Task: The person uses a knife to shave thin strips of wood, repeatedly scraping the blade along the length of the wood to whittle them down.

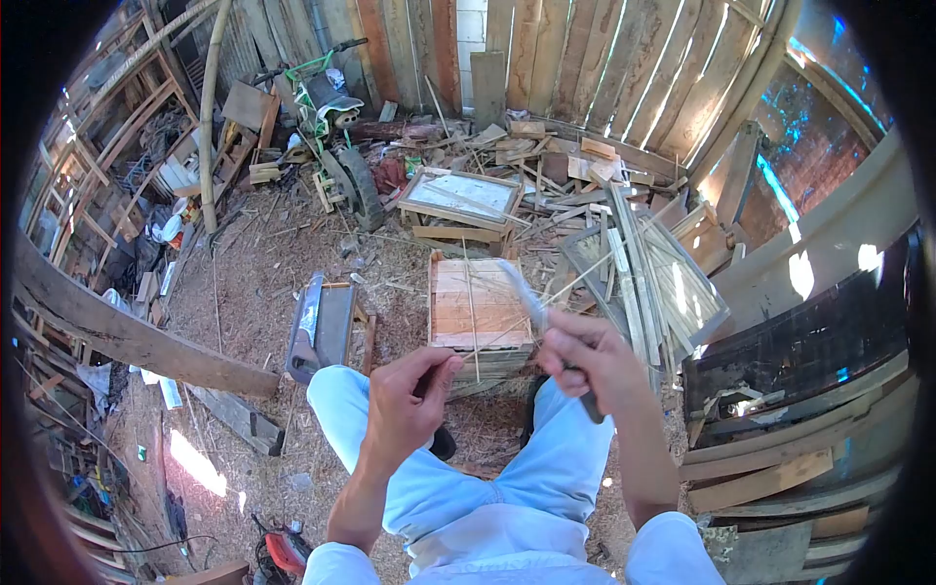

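Observation:
My right hand [593, 361] is closed around the dark handle of a knife [527, 295], its pale blade slanting up and left. Pinched between thumb and forefinger, my left hand [409, 400] has the end of a thin wooden strip [502, 343] that reaches toward the knife. Below both hands, between my knees, stands a wooden crate [476, 283] with a slatted top. Another thin strip [470, 297] lies lengthwise across it. Left of the crate, a handsaw [308, 327] rests along the edge of a small dark-topped bench [336, 317].
Long boards [639, 273] and a panel lean in a pile on the right. Behind the crate sits a wooden frame with a white top [460, 198], near scrap wood. A green motorbike [336, 127] stands at the back left. A red power tool [285, 552] lies low left.

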A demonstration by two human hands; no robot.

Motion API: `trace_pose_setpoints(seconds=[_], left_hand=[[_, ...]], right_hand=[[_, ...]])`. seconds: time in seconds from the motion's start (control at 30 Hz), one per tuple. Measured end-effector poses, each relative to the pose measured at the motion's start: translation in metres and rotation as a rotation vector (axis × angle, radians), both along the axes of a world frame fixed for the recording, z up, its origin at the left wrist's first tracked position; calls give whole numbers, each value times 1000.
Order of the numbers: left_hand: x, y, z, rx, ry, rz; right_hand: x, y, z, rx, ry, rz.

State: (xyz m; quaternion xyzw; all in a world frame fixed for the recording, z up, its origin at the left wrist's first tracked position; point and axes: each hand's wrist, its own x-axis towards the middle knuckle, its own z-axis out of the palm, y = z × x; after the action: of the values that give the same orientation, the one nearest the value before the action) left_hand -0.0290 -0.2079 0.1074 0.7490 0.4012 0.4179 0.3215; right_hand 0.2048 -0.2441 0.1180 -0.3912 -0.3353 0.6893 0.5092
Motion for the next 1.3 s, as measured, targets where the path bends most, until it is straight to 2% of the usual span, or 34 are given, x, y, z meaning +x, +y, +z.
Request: trace_pose_setpoints(seconds=[0.17,0.23,0.3,0.37,0.4,0.47,0.8,0.9,0.97,1.03,1.1,1.2,1.27,1.3], left_hand=[[-1,3,1,-20,4,-11],[4,4,4,-22,1,-6],[3,5,2,-29,5,-6],[-9,8,-7,-74,-32,-19],[-14,8,-7,-73,-30,-17],[-19,7,-6,-41,40,-38],[-27,23,-5,-62,2,-48],[-23,26,6,-127,104,-28],[2,20,15,63,53,-59],[16,20,18,59,43,-69],[24,25,13,210,82,-69],[22,21,14,216,97,-64],[14,18,13,216,108,-56],[11,18,13,221,115,-45]], right_hand=[[-9,-1,0,29,-8,-72],[-29,-5,-2,11,-164,108],[-25,-3,0,33,-126,111],[3,3,5,-7,-76,-98],[16,5,8,63,-28,-89],[15,5,7,51,-32,-103],[24,6,7,29,-43,-176],[10,6,4,50,-86,-166],[-8,6,-2,27,-98,-158],[-21,6,-9,51,-68,-79],[-24,5,-5,49,-87,-54],[-16,5,-1,20,-90,-57],[2,8,1,14,-125,-214],[10,10,1,15,-125,-211]])
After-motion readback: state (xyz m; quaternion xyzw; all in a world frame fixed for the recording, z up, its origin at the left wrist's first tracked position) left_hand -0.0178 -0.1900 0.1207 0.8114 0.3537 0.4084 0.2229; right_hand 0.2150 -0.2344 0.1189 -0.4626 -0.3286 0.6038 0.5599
